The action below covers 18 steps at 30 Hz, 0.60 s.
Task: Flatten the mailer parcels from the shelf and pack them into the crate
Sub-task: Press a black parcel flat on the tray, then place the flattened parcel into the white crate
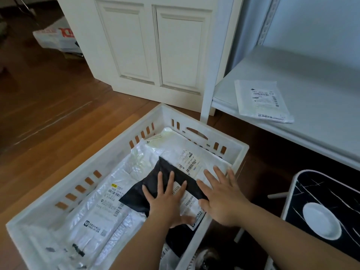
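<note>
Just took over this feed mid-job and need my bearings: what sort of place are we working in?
Probably a room in a home, not a warehouse: a wooden plank floor, a white panelled cabinet and a white shelf unit holding one mailer parcel. The white crate sits on the floor.

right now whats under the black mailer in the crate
The black mailer lies on white mailers in the crate, both hands pressing flat on top. What lies directly beneath it, and the crate floor, are covered.
</note>
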Each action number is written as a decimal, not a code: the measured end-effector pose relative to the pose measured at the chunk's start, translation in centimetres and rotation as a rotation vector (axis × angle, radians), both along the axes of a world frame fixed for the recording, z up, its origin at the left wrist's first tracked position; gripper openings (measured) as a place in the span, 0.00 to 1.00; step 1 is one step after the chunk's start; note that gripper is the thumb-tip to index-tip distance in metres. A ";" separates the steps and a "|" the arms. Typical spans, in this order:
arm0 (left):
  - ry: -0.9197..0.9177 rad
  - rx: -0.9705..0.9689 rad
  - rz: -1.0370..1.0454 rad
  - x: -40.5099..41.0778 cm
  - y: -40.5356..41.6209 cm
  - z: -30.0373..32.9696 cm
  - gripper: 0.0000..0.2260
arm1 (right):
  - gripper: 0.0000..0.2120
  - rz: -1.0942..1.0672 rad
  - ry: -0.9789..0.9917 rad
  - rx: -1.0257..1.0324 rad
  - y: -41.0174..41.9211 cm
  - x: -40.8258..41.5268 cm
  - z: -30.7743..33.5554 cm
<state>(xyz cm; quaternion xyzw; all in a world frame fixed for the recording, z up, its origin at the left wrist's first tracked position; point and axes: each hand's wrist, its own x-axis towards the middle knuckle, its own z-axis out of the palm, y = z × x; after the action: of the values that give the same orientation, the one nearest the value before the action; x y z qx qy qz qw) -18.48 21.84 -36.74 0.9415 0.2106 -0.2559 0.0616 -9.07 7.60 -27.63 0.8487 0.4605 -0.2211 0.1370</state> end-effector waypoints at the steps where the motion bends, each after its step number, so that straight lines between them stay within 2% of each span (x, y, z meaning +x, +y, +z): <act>1: 0.017 -0.002 0.020 0.0 -0.2 -0.5 0.52 | 0.29 -0.005 -0.002 -0.002 0.0 0.0 -0.1; 10: 0.149 -0.065 0.071 1.0 -0.8 0.7 0.51 | 0.29 -0.006 0.004 0.047 -0.3 0.0 -0.4; 12: 0.209 -0.086 0.072 1.8 -0.5 2.2 0.48 | 0.29 0.004 0.024 0.052 -0.5 0.1 -0.1; 14: 0.230 -0.027 0.050 3.0 0.0 4.4 0.40 | 0.30 0.007 0.075 0.049 -0.8 0.3 0.3; 16: 0.105 0.116 0.033 4.6 0.2 7.2 0.27 | 0.31 -0.026 0.148 0.083 -1.2 0.4 1.0; 18: -0.166 0.205 0.036 6.4 -0.1 10.1 0.16 | 0.31 -0.158 0.204 0.220 -2.2 0.9 2.1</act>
<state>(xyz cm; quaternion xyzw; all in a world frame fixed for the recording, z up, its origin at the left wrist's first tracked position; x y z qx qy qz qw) -12.06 21.72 -26.60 0.9569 0.2465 -0.1530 -0.0129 -8.15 5.38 -25.52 0.8654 0.4252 -0.2642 -0.0221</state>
